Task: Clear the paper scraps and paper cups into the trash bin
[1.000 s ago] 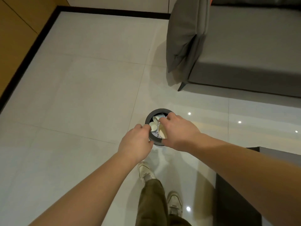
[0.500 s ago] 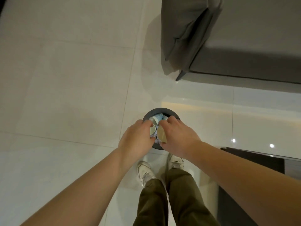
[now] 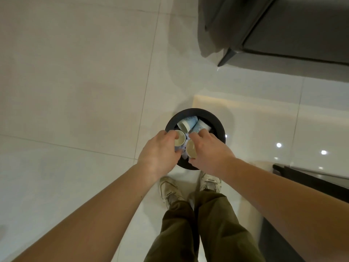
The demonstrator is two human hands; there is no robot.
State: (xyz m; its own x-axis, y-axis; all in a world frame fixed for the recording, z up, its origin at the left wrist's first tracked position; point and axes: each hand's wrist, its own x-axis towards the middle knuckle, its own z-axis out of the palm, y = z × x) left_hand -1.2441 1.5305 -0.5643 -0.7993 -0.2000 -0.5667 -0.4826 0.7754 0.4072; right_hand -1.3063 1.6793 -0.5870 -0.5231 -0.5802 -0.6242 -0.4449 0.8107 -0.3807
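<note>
A round black trash bin [image 3: 217, 121] stands on the tiled floor just ahead of my feet. Two pale blue paper cups [image 3: 188, 123] lie on their sides inside it near the far rim. My left hand [image 3: 158, 152] is closed around a paper cup [image 3: 180, 139] over the bin's near left part. My right hand [image 3: 209, 150] grips another paper cup [image 3: 191, 150] beside it, mouth facing me. White paper scraps [image 3: 182, 148] show between the two held cups. The bin's bottom is hidden.
A grey sofa [image 3: 292, 29] with a dark angled leg [image 3: 225, 58] stands at the upper right. A dark low table edge [image 3: 311, 178] is at the right, close to my right forearm. My shoes [image 3: 170, 188] stand right behind the bin. Glossy pale tiles stretch to the left.
My view has tilted further down and closer over the bin. Both hands have stayed over the bin's near rim with their cups; more of the cups inside shows.
</note>
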